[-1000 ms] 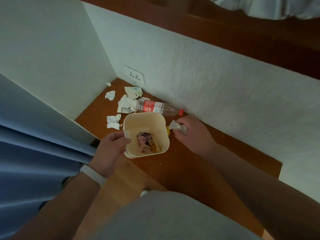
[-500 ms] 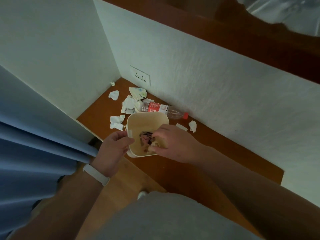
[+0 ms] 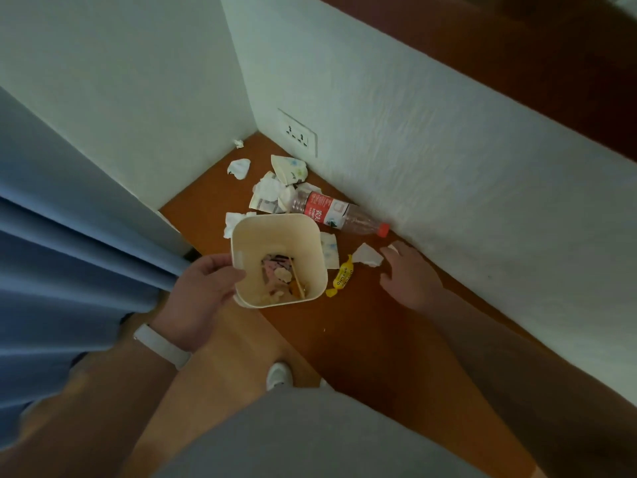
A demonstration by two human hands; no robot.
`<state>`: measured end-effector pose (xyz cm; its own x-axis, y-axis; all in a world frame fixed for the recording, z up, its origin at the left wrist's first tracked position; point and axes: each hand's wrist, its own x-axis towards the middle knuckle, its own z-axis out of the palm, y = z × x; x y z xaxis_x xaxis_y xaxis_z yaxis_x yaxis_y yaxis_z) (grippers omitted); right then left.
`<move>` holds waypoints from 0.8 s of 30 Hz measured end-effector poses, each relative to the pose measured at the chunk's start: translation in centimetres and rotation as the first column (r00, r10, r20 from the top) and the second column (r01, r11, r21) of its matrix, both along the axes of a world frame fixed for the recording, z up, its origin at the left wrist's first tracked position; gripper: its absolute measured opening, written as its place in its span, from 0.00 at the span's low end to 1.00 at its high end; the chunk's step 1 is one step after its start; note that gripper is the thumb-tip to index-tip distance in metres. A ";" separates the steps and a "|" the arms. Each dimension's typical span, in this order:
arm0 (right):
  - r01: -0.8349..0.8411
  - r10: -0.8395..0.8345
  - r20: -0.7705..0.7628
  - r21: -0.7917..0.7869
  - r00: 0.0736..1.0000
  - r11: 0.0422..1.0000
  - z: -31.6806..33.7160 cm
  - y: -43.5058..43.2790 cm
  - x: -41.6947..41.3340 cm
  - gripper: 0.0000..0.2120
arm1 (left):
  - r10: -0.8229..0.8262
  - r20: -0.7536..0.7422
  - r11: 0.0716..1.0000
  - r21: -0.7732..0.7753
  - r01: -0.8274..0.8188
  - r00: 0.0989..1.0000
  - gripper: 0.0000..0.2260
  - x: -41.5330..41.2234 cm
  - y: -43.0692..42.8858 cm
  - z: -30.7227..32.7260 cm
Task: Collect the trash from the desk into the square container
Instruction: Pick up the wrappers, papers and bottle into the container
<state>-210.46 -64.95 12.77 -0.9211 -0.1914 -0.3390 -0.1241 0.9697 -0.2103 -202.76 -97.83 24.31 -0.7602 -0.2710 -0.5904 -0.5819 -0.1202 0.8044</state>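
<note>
While the brown tabletop (image 3: pixel 379 339) in the corner is still littered, the square container (image 3: pixel 312 236) stands on it with scraps already inside. The left hand (image 3: pixel 203 294) is closed on its near rim, as it was a moment ago. The right hand (image 3: pixel 410 276), which half a second back was down inside the container, is out again, fingers spread and empty, just beside a crumpled tissue (image 3: pixel 367 255). So one piece has gone in. A plastic bottle (image 3: pixel 336 213), a yellow candy wrapper (image 3: pixel 343 276) and more paper behind the container remain.
</note>
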 end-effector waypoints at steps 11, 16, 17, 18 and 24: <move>-0.014 0.016 -0.057 0.025 0.998 1.000 -3.0 1.3 -0.7 0.21 | 0.048 -0.029 0.998 -0.041 -0.049 0.998 0.08 0.4 0.9 0.5; -0.010 0.010 -0.010 0.058 1.000 0.998 -2.1 1.5 0.5 0.18 | 0.011 -0.019 1.000 -0.026 -0.011 1.000 0.11 0.5 1.3 0.5; 0.000 0.000 -0.004 0.044 1.000 0.999 -1.8 1.5 0.8 0.17 | 0.002 -0.019 1.000 -0.025 -0.002 1.000 0.12 0.5 1.3 0.5; 0.014 -0.014 -0.006 0.026 1.000 1.000 -1.4 1.3 1.2 0.17 | -0.005 -0.023 1.000 -0.022 0.004 1.000 0.11 0.5 1.4 0.5; 0.048 -0.069 -0.133 -0.154 0.989 0.987 2.8 -0.5 3.7 0.12 | -0.045 -0.035 0.999 0.001 0.045 0.998 0.09 0.7 1.6 0.7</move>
<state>-206.78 -65.47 15.54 -0.9681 -0.1745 -0.1800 -0.1055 0.9349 -0.3389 -202.02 -96.24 24.99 -0.7917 -0.2349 -0.5640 -0.5584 -0.0962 0.8240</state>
